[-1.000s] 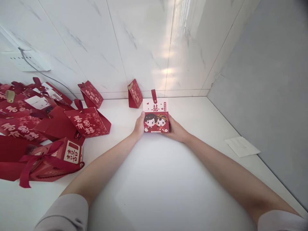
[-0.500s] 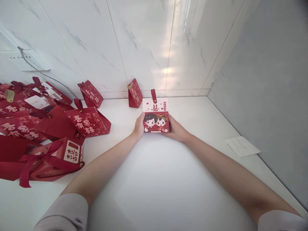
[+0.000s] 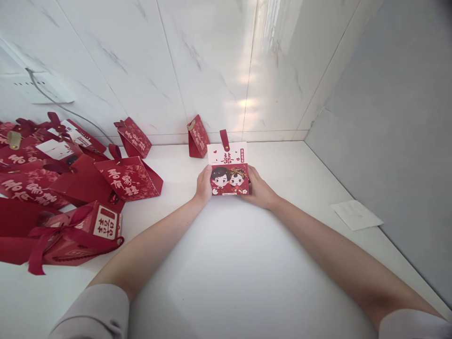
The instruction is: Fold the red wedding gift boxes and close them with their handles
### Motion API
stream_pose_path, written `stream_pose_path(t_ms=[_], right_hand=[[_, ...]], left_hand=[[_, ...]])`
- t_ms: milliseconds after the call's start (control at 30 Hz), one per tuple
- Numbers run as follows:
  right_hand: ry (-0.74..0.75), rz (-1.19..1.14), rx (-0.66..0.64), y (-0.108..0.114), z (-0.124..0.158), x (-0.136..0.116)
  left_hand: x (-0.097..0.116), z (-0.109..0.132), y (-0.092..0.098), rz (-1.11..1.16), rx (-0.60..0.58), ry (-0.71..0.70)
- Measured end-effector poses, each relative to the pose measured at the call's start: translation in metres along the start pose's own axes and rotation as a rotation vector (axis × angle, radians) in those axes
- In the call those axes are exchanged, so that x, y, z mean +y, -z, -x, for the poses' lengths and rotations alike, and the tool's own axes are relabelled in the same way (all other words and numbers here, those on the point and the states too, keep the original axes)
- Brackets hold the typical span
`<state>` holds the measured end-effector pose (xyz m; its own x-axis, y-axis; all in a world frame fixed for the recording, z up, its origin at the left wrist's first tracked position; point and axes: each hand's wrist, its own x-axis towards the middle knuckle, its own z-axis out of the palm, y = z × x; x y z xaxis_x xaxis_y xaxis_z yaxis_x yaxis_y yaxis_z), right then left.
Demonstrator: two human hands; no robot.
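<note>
Between my two hands is a red and white wedding favor box (image 3: 229,179) with a cartoon couple on its front and a dark red strap loop (image 3: 224,139) at the top. My left hand (image 3: 204,184) grips its left side, thumb near the front edge. On the other side my right hand (image 3: 260,189) holds the right edge, its fingers partly hidden behind the box. Just behind and to the left, a small red triangular favor box (image 3: 198,136) stands by the wall.
Many red favor boxes (image 3: 129,181) crowd the white table's (image 3: 226,273) left side. Nearest there is a box with a ribbon bow (image 3: 84,235). A folded white paper (image 3: 356,215) lies by the right edge. A grey cable (image 3: 70,111) runs from a wall socket (image 3: 45,89).
The favor box has shifted very slightly, its white top panel tilting a little to the left. Both hands keep their hold on it.
</note>
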<state>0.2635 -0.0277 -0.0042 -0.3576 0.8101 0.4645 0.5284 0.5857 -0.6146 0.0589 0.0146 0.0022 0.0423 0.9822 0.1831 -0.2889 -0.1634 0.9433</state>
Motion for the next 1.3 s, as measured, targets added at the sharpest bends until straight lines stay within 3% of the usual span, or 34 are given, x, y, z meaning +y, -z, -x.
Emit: stream_pose_path(t_ms=[867, 1300], right_hand=[[0.003, 0.01, 0.007, -0.0019, 0.0007, 0.0041], [-0.009, 0.004, 0.001, 0.0014, -0.0003, 0.0013]], left_hand=[[-0.0021, -0.0029, 0.0017, -0.017, 0.017, 0.025], [-0.0011, -0.0084, 0.0024, 0.141, -0.006, 0.172]])
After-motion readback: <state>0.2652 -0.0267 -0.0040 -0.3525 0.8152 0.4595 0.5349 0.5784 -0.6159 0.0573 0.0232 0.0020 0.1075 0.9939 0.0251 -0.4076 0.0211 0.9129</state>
